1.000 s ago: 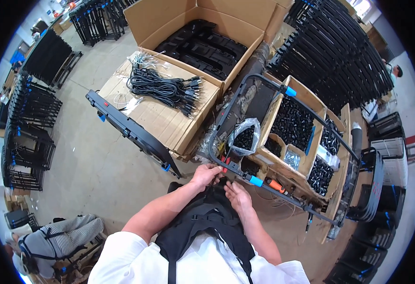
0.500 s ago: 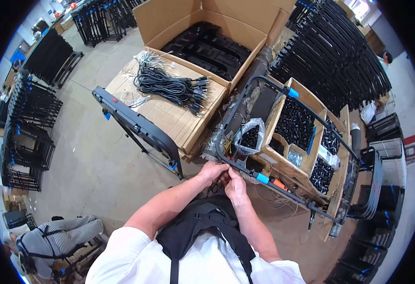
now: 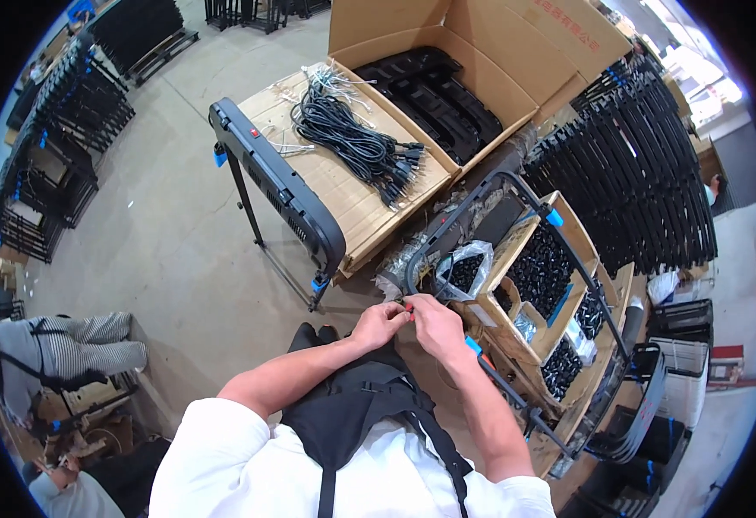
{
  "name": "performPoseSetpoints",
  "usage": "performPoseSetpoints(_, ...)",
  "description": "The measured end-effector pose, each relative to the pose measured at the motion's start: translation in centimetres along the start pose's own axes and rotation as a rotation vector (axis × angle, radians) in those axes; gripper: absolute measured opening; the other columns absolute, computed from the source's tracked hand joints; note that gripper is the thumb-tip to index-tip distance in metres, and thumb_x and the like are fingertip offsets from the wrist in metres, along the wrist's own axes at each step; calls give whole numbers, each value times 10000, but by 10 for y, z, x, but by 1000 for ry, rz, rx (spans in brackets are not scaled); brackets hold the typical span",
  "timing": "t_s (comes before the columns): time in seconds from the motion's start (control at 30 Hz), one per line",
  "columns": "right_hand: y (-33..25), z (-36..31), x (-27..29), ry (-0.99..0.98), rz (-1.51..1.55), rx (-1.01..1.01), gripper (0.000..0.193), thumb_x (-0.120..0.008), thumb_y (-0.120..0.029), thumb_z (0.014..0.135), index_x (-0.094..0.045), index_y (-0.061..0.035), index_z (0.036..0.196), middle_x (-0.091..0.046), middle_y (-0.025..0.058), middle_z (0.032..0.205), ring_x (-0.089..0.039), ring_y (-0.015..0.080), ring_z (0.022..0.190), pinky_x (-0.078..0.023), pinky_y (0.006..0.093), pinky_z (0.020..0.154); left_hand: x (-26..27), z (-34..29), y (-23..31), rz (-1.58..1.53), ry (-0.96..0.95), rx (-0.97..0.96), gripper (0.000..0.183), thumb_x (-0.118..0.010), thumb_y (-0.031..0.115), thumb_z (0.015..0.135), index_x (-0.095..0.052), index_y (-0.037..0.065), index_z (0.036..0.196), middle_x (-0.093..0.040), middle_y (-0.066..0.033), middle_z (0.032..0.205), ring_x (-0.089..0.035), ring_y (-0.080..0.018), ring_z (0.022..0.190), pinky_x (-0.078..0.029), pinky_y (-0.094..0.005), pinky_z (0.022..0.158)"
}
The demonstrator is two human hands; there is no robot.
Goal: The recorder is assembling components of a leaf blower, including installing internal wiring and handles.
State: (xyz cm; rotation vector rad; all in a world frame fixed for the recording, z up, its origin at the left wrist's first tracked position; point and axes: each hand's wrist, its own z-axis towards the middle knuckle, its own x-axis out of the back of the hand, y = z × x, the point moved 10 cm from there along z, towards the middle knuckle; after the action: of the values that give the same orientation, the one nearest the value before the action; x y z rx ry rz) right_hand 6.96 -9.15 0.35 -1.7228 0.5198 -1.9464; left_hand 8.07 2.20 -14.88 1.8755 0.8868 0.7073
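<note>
My left hand and my right hand meet at the near left corner of a black tubular frame. Their fingertips pinch together around a small red part, mostly covered by the fingers, so its kind cannot be made out. The frame carries blue clips and lies across a wooden compartment tray full of small black pieces. Beside my right hand, a clear plastic bag holds more black pieces.
Left of the frame stands a black panel on legs. Bundled black cables lie on cardboard, next to an open carton of black plastic parts. Stacked black frames rise at right. Another person is at lower left.
My view has shifted, so the carton and panel sit farther right and higher. Both hands stay together at the frame's corner; the red part now shows between the fingertips.
</note>
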Motion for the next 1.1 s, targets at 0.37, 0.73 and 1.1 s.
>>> performPoseSetpoints(0.37, -4, 14, -59, -567, -440, 450, 150, -635, -148, 917, -646, -41, 1023, -667, 136, 991, -710, 321, 955, -597, 434, 803, 12, -8, 14, 57, 33, -101, 384, -644, 352, 1019, -717, 24, 1206, -762, -157, 1103, -717, -266, 1017, -542, -404, 918)
performPoseSetpoints(0.73, 9, 19, -33, -507, -139, 323, 143, -670, -143, 956, -677, -47, 1061, -655, 146, 976, -684, 356, 933, -564, 456, 798, 4, 8, -11, -66, -95, -64, 331, -616, 275, 994, -716, 30, 1193, -754, -123, 1005, -687, -224, 941, -533, -389, 871)
performPoseSetpoints(1.1, -7, 19, -30, -379, -6, 475, 141, -722, -82, 900, -677, -62, 1032, -646, 110, 960, -672, 329, 903, -544, 425, 787, 6, -2, -1, -60, -136, 73, 313, -613, 259, 989, -714, 25, 1170, -729, -80, 1019, -641, -167, 964, -518, -356, 890)
